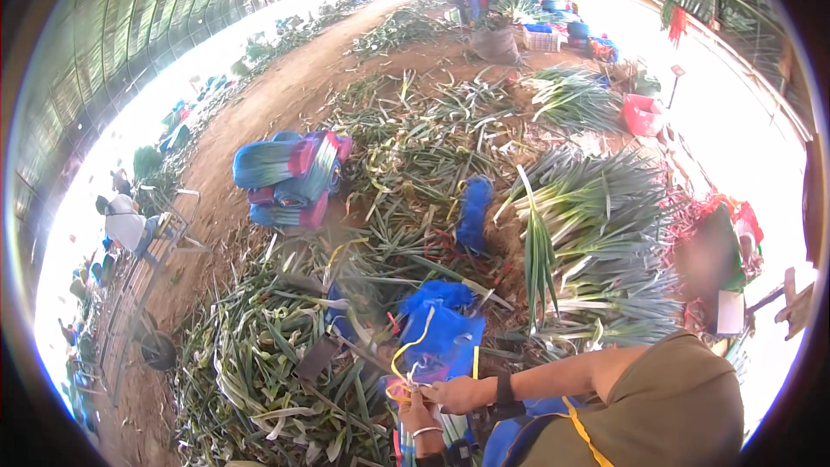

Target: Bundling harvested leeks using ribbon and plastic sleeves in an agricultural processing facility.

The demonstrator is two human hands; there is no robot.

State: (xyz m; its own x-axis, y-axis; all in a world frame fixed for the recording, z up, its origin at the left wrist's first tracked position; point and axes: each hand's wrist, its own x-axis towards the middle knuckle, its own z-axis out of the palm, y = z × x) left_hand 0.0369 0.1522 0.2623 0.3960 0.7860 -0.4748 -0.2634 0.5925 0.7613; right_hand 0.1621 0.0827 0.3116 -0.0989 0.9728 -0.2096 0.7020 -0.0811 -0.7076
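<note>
At the lower middle, my left hand, with a white bangle at its wrist, and my right hand meet. Both are closed on a yellow tie cord, which loops up from between the fingers. The cord runs along a blue mesh bag spread just beyond my hands. Below the fingers, white and green stalks, probably scallions, show partly; my hands and arms cover the rest. To the right, a large heap of long scallions lies in rows, white ends toward the left.
Discarded leaves cover the ground on the left. Packed blue bundles are stacked ahead, near a rolled blue mesh. A metal cart stands at far left. A red bucket sits at right; a person works farther off.
</note>
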